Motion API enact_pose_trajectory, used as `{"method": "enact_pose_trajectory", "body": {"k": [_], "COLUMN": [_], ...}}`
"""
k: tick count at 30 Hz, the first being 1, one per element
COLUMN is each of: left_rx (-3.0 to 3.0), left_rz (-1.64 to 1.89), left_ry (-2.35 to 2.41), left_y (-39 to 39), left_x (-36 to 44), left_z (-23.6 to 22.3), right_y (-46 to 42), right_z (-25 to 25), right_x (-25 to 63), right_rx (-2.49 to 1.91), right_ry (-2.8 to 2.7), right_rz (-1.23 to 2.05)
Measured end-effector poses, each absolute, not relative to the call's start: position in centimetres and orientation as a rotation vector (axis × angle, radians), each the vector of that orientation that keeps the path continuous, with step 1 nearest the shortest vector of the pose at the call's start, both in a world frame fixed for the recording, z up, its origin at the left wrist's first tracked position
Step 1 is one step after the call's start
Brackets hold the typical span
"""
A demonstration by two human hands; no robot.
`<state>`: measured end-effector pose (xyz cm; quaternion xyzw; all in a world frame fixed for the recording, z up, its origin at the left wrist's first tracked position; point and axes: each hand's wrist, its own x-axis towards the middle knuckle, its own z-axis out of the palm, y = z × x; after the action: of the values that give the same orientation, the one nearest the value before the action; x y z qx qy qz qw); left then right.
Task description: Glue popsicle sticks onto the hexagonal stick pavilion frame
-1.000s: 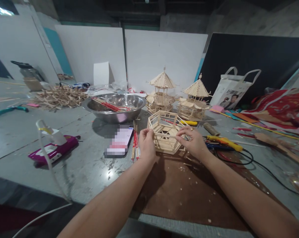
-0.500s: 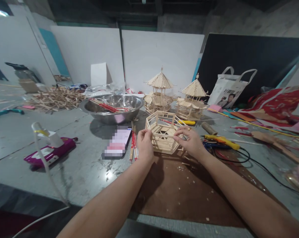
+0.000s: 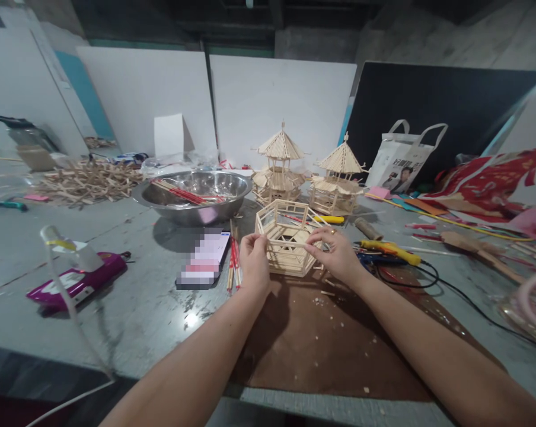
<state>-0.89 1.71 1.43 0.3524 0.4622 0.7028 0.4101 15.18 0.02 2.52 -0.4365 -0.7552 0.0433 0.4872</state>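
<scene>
A hexagonal frame of thin wooden sticks (image 3: 290,265), with an opening in its floor, stands on a brown board (image 3: 312,344). Across its near side runs a thin wooden stick (image 3: 286,244). My left hand (image 3: 255,261) pinches the stick's left end at the frame's near left corner. The other end sits between thumb and fingers of my right hand (image 3: 334,252), which wears a ring. Whether the stick is joined to the frame I cannot tell. Behind stand two stick pavilions with pointed roofs, a taller one (image 3: 282,148) and a smaller one (image 3: 339,163).
Left are a metal bowl (image 3: 192,207) with red-wrapped sticks, a phone (image 3: 206,261), a purple power strip (image 3: 79,281) and a heap of wood pieces (image 3: 90,181). Right lie a yellow-handled corded tool (image 3: 392,251), a brown roll (image 3: 368,229) and a white bag (image 3: 396,160).
The view has shifted slightly, so the scene sits a little further left. Both hands keep their pinch on the stick, which stays at the frame's near side.
</scene>
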Motion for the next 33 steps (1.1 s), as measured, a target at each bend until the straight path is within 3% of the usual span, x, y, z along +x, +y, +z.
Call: {"method": "enact_pose_trajectory", "body": {"k": [33], "left_rx": [0.865], "left_rz": [1.763], "left_ry": [1.125], "left_y": [1.58], "left_x": [-0.89], "left_z": [1.80], "right_y": [-0.14], "right_z": [2.23], "right_x": [15.25], "right_rx": [-1.087], "right_ry": [-1.823], "right_rz": [0.041]}}
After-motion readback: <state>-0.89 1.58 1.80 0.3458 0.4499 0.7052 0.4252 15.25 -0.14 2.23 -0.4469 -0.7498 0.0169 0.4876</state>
